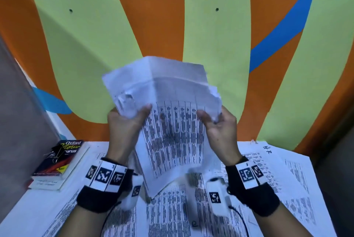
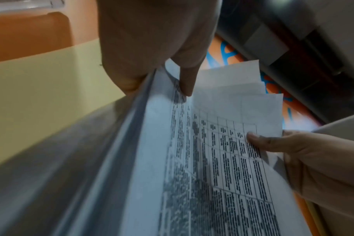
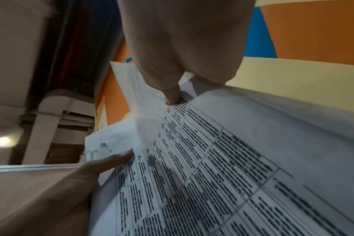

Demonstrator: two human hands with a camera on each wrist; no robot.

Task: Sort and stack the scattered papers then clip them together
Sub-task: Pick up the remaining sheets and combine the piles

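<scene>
I hold a bundle of printed sheets (image 1: 172, 125) upright in the air above the table, with table-like print facing me. My left hand (image 1: 126, 121) grips its left edge, thumb on the front. My right hand (image 1: 216, 121) pinches the right edge the same way. The sheets' top edges are uneven and fanned. In the left wrist view the bundle (image 2: 222, 159) runs away from my left hand (image 2: 162, 76), with the right thumb at its far side. In the right wrist view my right hand (image 3: 176, 89) pinches the printed sheets (image 3: 212, 167). More loose papers (image 1: 168, 212) lie spread on the table.
At the table's left, a black binder clip (image 1: 56, 150) sits on an Oxford book (image 1: 59, 158) stacked on another book. More sheets (image 1: 283, 171) cover the table's right side. A striped orange, green and blue wall (image 1: 172, 16) stands right behind the table.
</scene>
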